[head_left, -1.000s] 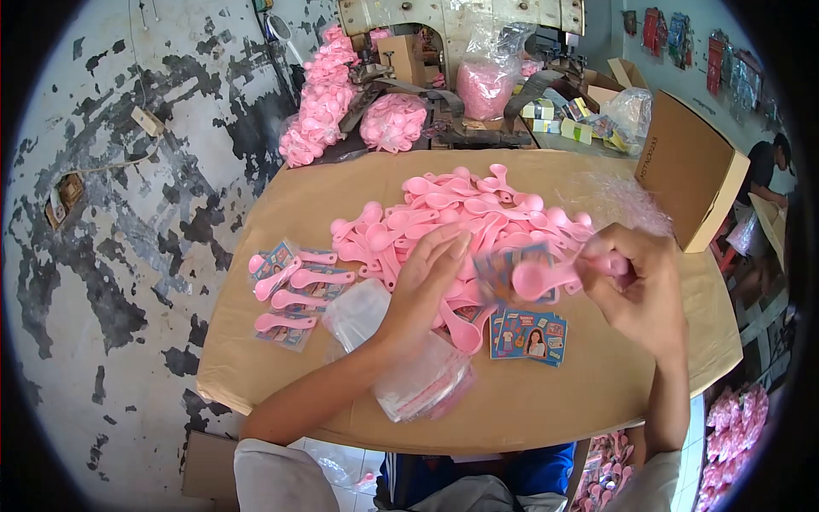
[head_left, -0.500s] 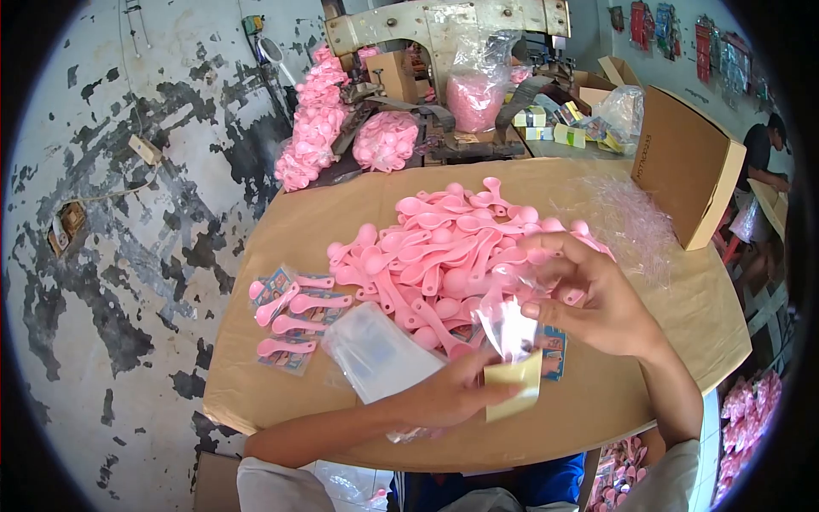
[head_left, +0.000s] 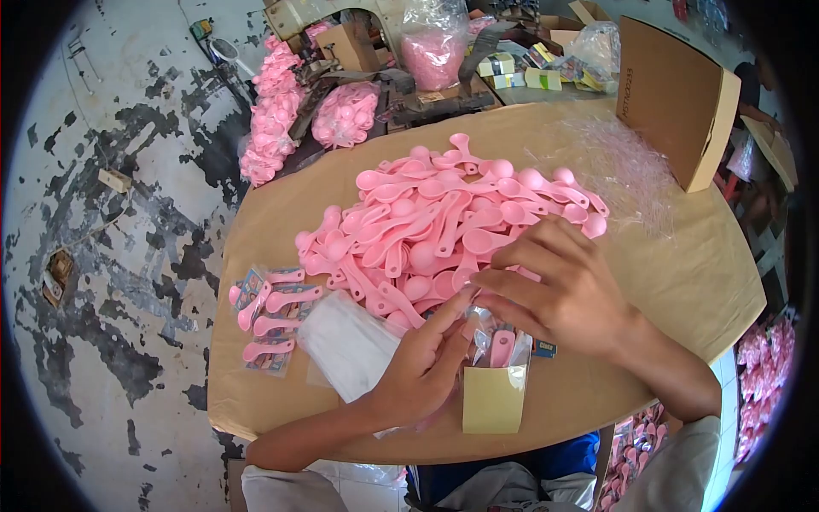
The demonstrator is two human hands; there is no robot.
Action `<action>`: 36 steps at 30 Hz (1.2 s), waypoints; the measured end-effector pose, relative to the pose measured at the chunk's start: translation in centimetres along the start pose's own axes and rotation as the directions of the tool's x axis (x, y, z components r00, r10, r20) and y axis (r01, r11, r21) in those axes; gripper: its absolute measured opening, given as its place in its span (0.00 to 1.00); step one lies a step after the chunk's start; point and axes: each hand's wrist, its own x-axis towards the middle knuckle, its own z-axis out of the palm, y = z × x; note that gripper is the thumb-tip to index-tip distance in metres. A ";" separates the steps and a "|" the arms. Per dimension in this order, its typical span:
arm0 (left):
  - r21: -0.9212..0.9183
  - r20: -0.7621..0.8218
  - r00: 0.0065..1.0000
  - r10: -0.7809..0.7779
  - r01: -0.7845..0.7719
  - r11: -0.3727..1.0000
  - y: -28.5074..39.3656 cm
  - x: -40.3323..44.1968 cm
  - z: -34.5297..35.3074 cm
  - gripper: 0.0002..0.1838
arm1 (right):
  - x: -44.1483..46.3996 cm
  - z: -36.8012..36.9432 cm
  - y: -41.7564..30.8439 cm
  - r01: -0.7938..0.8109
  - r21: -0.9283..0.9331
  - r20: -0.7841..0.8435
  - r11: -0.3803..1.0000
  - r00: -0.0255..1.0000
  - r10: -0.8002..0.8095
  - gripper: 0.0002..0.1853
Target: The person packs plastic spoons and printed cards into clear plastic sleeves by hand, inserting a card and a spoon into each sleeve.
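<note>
My left hand (head_left: 426, 363) is closed on the upper left edge of a small clear plastic bag (head_left: 519, 375). Inside the bag are a yellowish card (head_left: 493, 401) and a pink spoon (head_left: 503, 348), its holed handle uppermost. At the bag's mouth my right hand (head_left: 567, 290) has its fingers pinched together, meeting the left fingertips; they partly hide the opening. Just beyond both hands lies a heap of pink spoons (head_left: 426, 218). A stack of clear bags (head_left: 345, 341) rests by my left forearm. Partly behind the bag, a blue printed card (head_left: 543, 348) shows.
Several packed spoons with cards (head_left: 269, 320) lie on the table's left. A cardboard box (head_left: 674, 102) stands at the back right beside clear plastic strips (head_left: 627, 171). Behind the brown-covered table (head_left: 682, 282) are bulging bags of pink spoons (head_left: 345, 115). Another person is at far right.
The bag has turned upright and the spoon handle now shows in it. My right hand has come down and left to the bag's mouth, fingers closing. The head view has shifted.
</note>
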 end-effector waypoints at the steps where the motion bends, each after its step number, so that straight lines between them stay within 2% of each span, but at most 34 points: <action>1: 0.062 0.026 1.000 0.007 -0.009 0.998 -0.5 -0.1 -0.3 0.25 | -0.3 0.4 0.1 0.015 -0.016 0.006 1.000 1.000 -0.015 0.13; 5: 0.176 0.080 0.997 0.021 -0.035 0.984 -0.7 -0.1 -0.6 0.27 | -1.0 1.2 -0.3 0.099 -0.148 0.001 0.984 0.995 -0.100 0.13; 8: 0.215 0.141 0.990 0.008 -0.039 0.976 -1.0 0.0 -1.0 0.28 | -0.9 0.8 -0.4 0.105 -0.182 0.042 0.978 0.994 -0.099 0.13; 11: 0.286 0.162 0.986 -0.030 -0.017 0.958 0.8 -0.5 -0.6 0.28 | -0.5 0.1 -0.5 0.023 -0.142 0.046 0.990 0.999 -0.016 0.10; 13: 0.141 0.212 0.977 0.032 -0.063 0.988 0.5 -0.2 -0.6 0.26 | 0.0 -0.9 0.4 -0.148 0.052 -0.059 0.988 0.987 0.151 0.08; 14: 0.037 0.212 0.977 0.016 -0.024 0.999 0.6 -0.2 -0.5 0.25 | 0.2 -1.6 1.0 -0.224 0.155 -0.098 0.962 0.966 0.241 0.07; 15: -0.068 0.211 0.978 0.000 0.015 0.998 0.7 -0.1 -0.4 0.24 | 0.6 -3.0 1.7 -0.278 0.394 -0.124 0.876 0.929 0.350 0.05; 16: -0.203 0.193 0.979 -0.065 0.105 0.974 1.5 -0.3 -0.2 0.23 | 1.1 -4.6 2.7 -0.296 0.611 -0.120 0.734 0.882 0.455 0.03; 17: -0.335 0.185 0.974 -0.134 0.190 0.923 2.0 -0.3 -0.1 0.22 | 1.2 -6.5 4.3 -0.272 0.757 -0.047 0.594 0.884 0.465 0.04; 18: -0.388 0.200 0.971 -0.132 0.203 0.899 2.3 -0.2 -0.3 0.23 | 0.9 -8.1 6.2 -0.248 0.871 0.028 0.423 0.886 0.463 0.05; 19: -0.438 0.217 0.967 -0.132 0.217 0.872 2.7 0.1 -0.6 0.24 | 0.2 -8.7 8.4 -0.189 0.962 0.109 0.200 0.929 0.354 0.07; 20: -0.485 0.238 0.963 -0.129 0.233 0.843 2.9 0.2 -0.7 0.25 | -1.3 -9.2 11.0 -0.323 0.926 0.246 0.194 0.908 0.339 0.05; 21: -0.445 0.214 0.964 -0.156 0.238 0.863 2.7 0.2 -0.5 0.24 | -2.3 -9.8 12.6 -0.739 0.606 0.471 0.294 0.631 0.616 0.07; 22: -0.402 0.187 0.966 -0.180 0.242 0.883 2.3 0.2 -0.4 0.22 | -5.8 -8.6 15.3 -0.617 0.100 0.297 0.780 0.767 0.569 0.09; 23: -0.355 0.155 0.967 -0.201 0.244 0.902 1.9 0.3 -0.5 0.21 | -6.4 -8.2 16.1 -0.503 -0.139 0.218 0.853 0.825 0.521 0.09; 24: -0.311 0.154 0.965 -0.211 0.250 0.917 1.6 0.6 -1.0 0.21 | -7.0 -7.9 16.9 -0.388 -0.387 0.137 0.837 0.873 0.468 0.10; 26: -0.244 0.150 0.956 -0.254 0.285 0.927 0.8 0.4 -1.5 0.22 | -3.3 -9.3 14.3 -0.622 -0.106 0.035 0.776 0.777 0.628 0.09; 29: -0.427 0.100 0.976 -0.193 0.218 0.878 1.8 0.4 -1.2 0.22 | -1.4 -8.0 9.7 -0.598 0.228 0.075 0.769 0.798 0.598 0.10; 31: -0.411 0.096 0.968 -0.234 0.253 0.876 1.7 0.5 -1.3 0.21 | -1.1 -5.9 5.8 -0.510 0.504 0.424 0.697 0.849 0.315 0.10; 33: -0.383 0.108 0.961 -0.255 0.277 0.881 1.8 0.6 -1.6 0.21 | 0.0 -3.9 1.0 -0.616 0.585 0.569 0.528 0.775 0.273 0.09; 36: -0.369 0.131 0.952 -0.275 0.305 0.878 2.3 0.7 -1.8 0.22 | -0.3 -2.0 -0.7 -0.714 0.538 0.614 0.448 0.696 0.372 0.10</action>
